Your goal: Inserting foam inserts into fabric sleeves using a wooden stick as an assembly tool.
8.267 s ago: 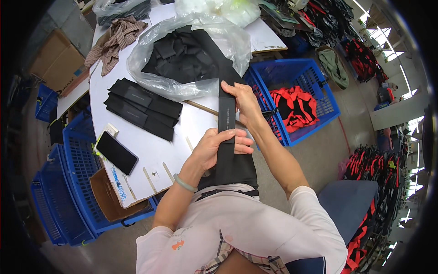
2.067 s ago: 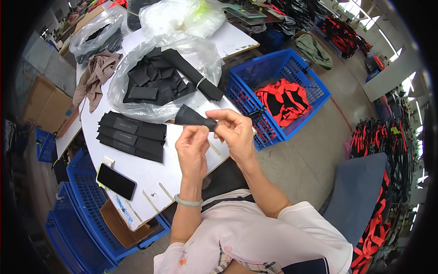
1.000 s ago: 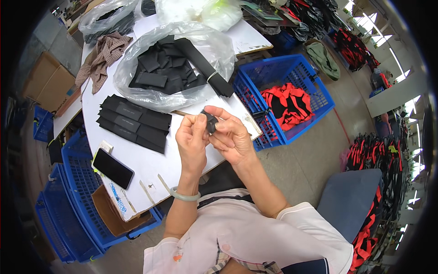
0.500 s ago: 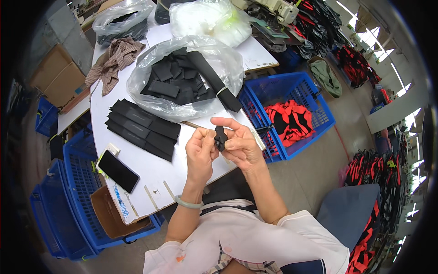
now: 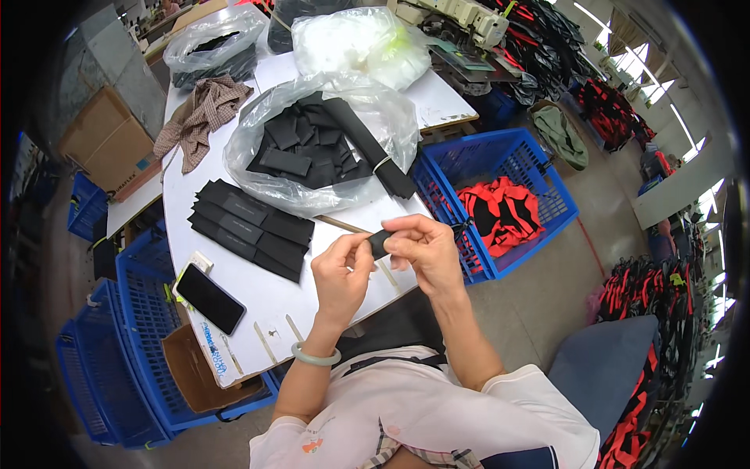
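Note:
A small piece of black fabric (image 5: pixel 379 245) is stretched between my two hands, above the table's near right edge. My left hand (image 5: pixel 341 270) pinches its left end between thumb and fingers. With thumb and fingers my right hand (image 5: pixel 426 252) grips the other end. Left of my hands lies an overlapping row of flat black fabric strips (image 5: pixel 250 227) on the white table (image 5: pixel 273 316). Beyond them, an open clear plastic bag (image 5: pixel 258 129) holds many folded black pieces (image 5: pixel 285 161) and a long black bundle (image 5: pixel 363 141) tied with a pale band.
A black phone (image 5: pixel 209 299) lies near the table's left edge. Blue crates (image 5: pixel 494 203) stand at the right, one with red and black fabric (image 5: pixel 500 215), and at the left (image 5: pixel 148 289). A checked cloth (image 5: pixel 201 117) and more bags (image 5: pixel 355 47) lie farther back.
The black fabric was bunched up between my fingers and now shows a flat face. My hands have moved slightly apart, still gripping it.

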A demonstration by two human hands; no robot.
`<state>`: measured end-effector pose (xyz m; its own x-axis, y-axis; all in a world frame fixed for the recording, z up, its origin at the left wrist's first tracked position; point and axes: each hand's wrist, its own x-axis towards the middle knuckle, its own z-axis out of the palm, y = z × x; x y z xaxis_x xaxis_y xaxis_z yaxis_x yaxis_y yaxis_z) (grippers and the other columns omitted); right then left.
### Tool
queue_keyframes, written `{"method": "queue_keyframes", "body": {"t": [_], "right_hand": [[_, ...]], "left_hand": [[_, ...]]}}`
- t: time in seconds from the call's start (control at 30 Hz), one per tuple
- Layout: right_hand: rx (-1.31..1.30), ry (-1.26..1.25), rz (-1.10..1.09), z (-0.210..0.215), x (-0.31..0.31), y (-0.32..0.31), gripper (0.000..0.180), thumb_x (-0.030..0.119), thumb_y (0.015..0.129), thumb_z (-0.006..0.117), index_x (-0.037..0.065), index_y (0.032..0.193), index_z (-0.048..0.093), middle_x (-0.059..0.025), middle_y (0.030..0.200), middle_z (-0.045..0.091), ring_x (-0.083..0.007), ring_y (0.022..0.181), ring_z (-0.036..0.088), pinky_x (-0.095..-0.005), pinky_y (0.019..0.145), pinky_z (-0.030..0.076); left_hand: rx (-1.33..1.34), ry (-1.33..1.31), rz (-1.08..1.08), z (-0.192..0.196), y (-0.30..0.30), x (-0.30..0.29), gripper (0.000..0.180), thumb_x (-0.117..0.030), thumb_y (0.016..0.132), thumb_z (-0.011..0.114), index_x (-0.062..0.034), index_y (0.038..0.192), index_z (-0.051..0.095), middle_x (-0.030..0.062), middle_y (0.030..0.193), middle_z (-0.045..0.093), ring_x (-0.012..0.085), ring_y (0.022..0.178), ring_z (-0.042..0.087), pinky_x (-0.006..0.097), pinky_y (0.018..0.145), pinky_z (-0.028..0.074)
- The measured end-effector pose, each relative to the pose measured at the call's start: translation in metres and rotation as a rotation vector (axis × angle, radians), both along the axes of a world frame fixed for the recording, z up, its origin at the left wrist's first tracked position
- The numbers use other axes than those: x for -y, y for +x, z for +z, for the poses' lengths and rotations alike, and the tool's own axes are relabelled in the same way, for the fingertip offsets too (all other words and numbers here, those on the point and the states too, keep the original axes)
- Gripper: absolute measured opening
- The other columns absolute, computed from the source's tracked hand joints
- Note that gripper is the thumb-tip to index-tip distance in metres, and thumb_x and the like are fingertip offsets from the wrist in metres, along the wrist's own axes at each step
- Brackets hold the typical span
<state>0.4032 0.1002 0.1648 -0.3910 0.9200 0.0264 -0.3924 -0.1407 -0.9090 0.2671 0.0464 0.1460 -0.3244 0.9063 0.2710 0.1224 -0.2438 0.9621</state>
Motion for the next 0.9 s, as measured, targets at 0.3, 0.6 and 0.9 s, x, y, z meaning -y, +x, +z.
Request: {"method": "queue_keyframes", "body": {"t": [0.3,0.6,0.9], "right_hand": [[0.011,-0.004,-0.044,-0.005,0.0,-0.001,0.017,0.001,0.077,0.068,-0.001,0.089,0.056,-0.0063,0.075,0.061,-0.0079,0.056,0.055,-0.0182,0.05,0.045],[0.737,0.884,-0.292,-0.005,-0.006,-0.003,0.014,-0.002,0.067,0.069,-0.002,0.07,0.056,-0.0066,0.071,0.056,-0.0128,0.052,0.053,-0.0237,0.046,0.042],[0.746,0.989,-0.37,-0.008,0.001,-0.007,0.007,-0.001,0.073,0.066,-0.002,0.076,0.061,-0.0084,0.064,0.059,-0.0138,0.05,0.056,-0.0242,0.043,0.042]], "left_hand": [[0.23,-0.103,-0.13,0.014,0.001,-0.004,0.006,0.001,0.085,0.055,0.0058,0.085,0.059,0.0088,0.069,0.064,0.0107,0.053,0.061,0.021,0.044,0.048],[-0.145,-0.02,0.038,0.003,0.009,-0.006,0.004,0.003,0.083,0.056,0.0046,0.086,0.056,0.0102,0.064,0.063,0.0135,0.051,0.061,0.025,0.044,0.048],[0.201,-0.078,-0.143,0.009,0.005,-0.019,0.019,0.001,0.085,0.052,0.0077,0.102,0.056,0.0141,0.071,0.063,0.02,0.055,0.063,0.026,0.049,0.052]]}}
